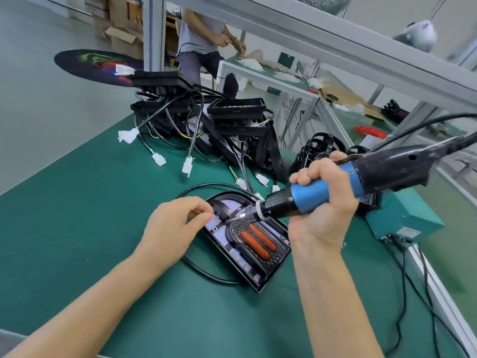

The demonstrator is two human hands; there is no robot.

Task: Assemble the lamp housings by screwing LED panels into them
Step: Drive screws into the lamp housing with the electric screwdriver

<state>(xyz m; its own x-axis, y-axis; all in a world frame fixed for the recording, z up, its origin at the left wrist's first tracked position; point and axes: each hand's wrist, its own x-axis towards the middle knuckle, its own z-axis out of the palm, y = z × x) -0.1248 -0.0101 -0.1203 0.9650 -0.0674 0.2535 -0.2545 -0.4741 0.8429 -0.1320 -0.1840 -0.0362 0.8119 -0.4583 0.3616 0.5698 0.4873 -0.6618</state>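
Lying flat on the green bench, near its middle, a black lamp housing is seen from the head camera, with 2 orange strips in its LED panel. The right hand is wrapped around a blue electric screwdriver — bit tip lowered onto the panel. The left hand is pinched, fingers narrow, beside the bit; what they hold cannot be told. More housings are stacked behind.
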